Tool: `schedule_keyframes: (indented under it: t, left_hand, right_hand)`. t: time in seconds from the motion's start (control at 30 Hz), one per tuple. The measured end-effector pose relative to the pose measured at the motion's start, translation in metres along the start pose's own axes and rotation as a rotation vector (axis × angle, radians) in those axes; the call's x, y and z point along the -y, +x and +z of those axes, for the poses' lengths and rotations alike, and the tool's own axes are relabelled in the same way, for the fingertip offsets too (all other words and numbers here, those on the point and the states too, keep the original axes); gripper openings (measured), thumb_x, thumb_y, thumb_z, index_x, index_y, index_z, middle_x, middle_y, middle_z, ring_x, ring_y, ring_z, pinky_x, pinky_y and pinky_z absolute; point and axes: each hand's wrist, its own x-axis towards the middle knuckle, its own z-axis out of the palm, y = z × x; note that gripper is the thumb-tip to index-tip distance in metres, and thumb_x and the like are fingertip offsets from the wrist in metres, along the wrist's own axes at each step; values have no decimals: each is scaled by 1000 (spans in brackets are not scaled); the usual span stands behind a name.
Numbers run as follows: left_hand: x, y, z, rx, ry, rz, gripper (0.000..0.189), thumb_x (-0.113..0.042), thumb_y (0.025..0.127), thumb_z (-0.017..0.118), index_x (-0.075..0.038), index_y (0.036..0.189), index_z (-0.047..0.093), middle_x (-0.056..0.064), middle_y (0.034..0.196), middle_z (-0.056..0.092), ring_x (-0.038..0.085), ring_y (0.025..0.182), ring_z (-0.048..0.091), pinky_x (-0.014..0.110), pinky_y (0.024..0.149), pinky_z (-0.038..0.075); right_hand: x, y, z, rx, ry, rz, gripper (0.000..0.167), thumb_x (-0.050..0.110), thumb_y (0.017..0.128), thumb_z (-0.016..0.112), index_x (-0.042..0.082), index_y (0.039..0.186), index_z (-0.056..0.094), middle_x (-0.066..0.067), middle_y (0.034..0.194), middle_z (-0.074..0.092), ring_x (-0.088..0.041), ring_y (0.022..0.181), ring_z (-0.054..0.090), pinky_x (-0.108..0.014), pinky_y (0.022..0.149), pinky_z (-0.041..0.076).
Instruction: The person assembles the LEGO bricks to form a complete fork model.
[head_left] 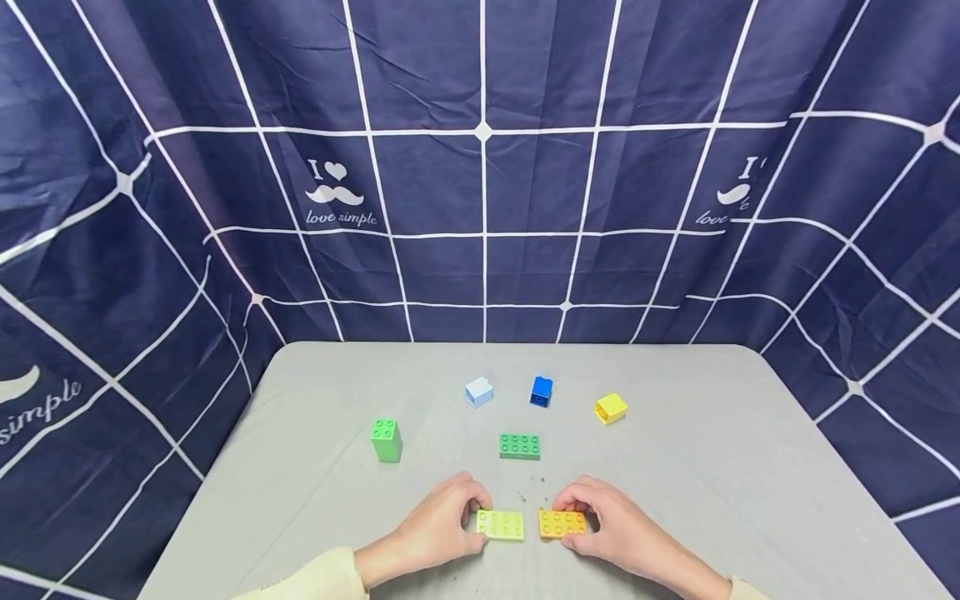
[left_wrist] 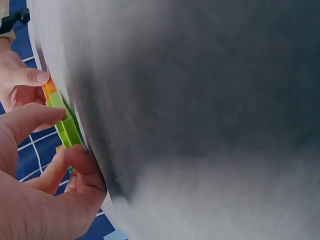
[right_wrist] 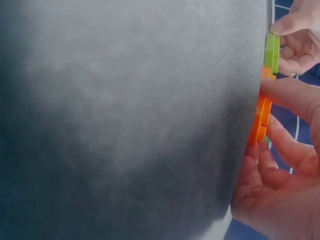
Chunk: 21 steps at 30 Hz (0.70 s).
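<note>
At the near middle of the table, my left hand [head_left: 444,523] pinches a lime green toy brick [head_left: 500,525] at its left end, thumb on the near side and fingers on the far side. Opposite it, my right hand [head_left: 617,525] pinches an orange toy brick [head_left: 562,523] by its right end. In the head view a short gap separates the two bricks, which lie studs up, roughly in line. The left wrist view shows the lime green brick [left_wrist: 65,122] between thumb and fingers. In the right wrist view, fingers hold the orange brick [right_wrist: 260,110].
A dark green flat brick [head_left: 520,447] lies just beyond my hands. A tall green brick [head_left: 387,442] stands to the left. Farther back are a light blue brick [head_left: 479,392], a blue brick [head_left: 541,392] and a yellow brick [head_left: 611,408]. A dark blue curtain [head_left: 525,183] surrounds the grey table [head_left: 315,392].
</note>
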Motion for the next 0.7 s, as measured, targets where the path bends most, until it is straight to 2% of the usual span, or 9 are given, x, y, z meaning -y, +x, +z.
schedule_keyframes:
  t: [0.2, 0.27, 0.4, 0.53, 0.7]
  left_hand:
    - [11, 7, 1, -44, 40, 120, 25, -3, 79, 87, -9, 100, 73, -9, 88, 54, 0, 73, 50, 23, 66, 47]
    - [13, 9, 2, -47, 48, 138, 25, -3, 79, 87, -9, 98, 73, -9, 87, 54, 0, 72, 50, 22, 65, 46]
    - [10, 10, 3, -38, 56, 105, 24, -3, 79, 88, -10, 97, 73, -10, 87, 54, 0, 72, 49, 22, 66, 46]
    - [2, 10, 1, -14, 33, 36, 27, 0, 78, 91, -10, 97, 74, -10, 87, 54, 0, 73, 49, 22, 70, 47]
    - [-2, 10, 0, -2, 39, 14, 28, 2, 79, 93, -10, 97, 74, -10, 86, 54, -1, 76, 50, 21, 72, 47]
  right_hand:
    - [0, 0, 0, -23, -3, -4, 29, 16, 86, 92, 25, 107, 74, 14, 104, 65, -7, 91, 57, -28, 78, 49]
    - [0, 0, 0, -24, -4, -4, 29, 17, 86, 92, 25, 107, 74, 14, 104, 65, -7, 91, 57, -28, 78, 49]
    - [2, 0, -1, -29, -19, -14, 29, 18, 87, 92, 25, 108, 74, 15, 104, 65, -6, 91, 57, -28, 78, 50]
    - [5, 2, -1, -44, -37, -38, 29, 19, 87, 92, 25, 109, 74, 15, 104, 65, -6, 91, 57, -28, 77, 50]
    - [8, 5, -1, -45, -39, -45, 29, 18, 87, 92, 24, 109, 75, 15, 104, 65, -6, 90, 57, -28, 77, 49]
